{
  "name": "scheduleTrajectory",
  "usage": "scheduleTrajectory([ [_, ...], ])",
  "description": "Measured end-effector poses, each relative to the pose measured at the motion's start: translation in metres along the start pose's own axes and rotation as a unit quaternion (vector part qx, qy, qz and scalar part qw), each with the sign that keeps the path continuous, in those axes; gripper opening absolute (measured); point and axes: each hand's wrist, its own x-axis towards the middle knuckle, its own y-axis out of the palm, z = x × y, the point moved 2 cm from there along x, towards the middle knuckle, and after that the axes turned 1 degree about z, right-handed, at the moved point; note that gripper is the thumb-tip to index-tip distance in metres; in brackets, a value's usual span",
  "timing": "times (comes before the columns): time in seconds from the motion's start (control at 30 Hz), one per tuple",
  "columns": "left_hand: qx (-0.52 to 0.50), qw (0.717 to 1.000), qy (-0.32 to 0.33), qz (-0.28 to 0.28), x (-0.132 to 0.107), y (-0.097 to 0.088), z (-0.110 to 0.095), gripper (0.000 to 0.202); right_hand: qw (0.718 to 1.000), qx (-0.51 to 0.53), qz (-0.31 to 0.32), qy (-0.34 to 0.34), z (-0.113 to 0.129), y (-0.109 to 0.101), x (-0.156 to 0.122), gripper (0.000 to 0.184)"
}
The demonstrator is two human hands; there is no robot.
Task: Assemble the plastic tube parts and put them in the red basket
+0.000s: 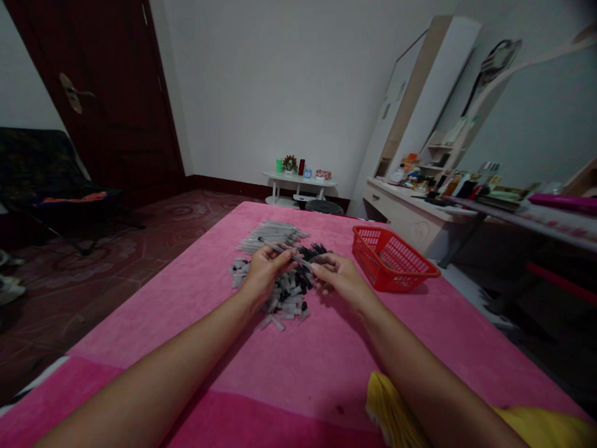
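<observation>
My left hand (263,270) and my right hand (336,277) meet over a pile of small clear and black pen parts (286,295) on a pink cloth (298,361). Both hands pinch one thin pen-like tube (285,251), which lies slanted between them: the left fingers hold its upper end, the right fingers its lower dark end. Behind the hands lies a heap of clear tubes (273,233) and a bunch of black pieces (313,251).
A red plastic basket (392,258) stands on the cloth to the right of my hands. A dressing table (420,211) with bottles is at the right, a small white table (298,183) by the far wall, a dark chair (51,186) at the left.
</observation>
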Motion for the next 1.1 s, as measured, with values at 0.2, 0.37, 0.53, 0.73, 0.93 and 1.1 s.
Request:
scheduleTrajectory([
  [0.2,-0.001,1.0,-0.002,-0.016,-0.002,0.001,0.004,0.042,0.97,-0.195,-0.062,-0.134,-0.007,-0.004,0.006,0.02],
  [0.37,0.006,1.0,-0.008,-0.025,-0.007,0.007,0.005,0.044,0.943,-0.267,-0.111,-0.166,-0.013,-0.002,0.003,0.011],
  [0.53,-0.002,1.0,-0.006,-0.027,-0.01,0.01,0.004,0.044,0.952,-0.226,-0.124,-0.165,-0.011,0.001,0.0,0.008],
  [0.73,0.007,1.0,-0.003,-0.014,-0.013,0.012,0.003,0.046,0.996,-0.071,-0.042,-0.033,-0.002,0.001,-0.002,0.018],
  [0.93,0.07,0.996,0.009,0.047,-0.007,0.013,-0.003,0.045,0.998,-0.051,0.032,0.01,0.018,-0.007,-0.003,0.024],
  [1.1,0.172,0.984,0.04,0.031,0.007,-0.004,-0.017,0.053,0.969,-0.158,-0.163,-0.097,0.043,-0.066,0.002,0.028],
])
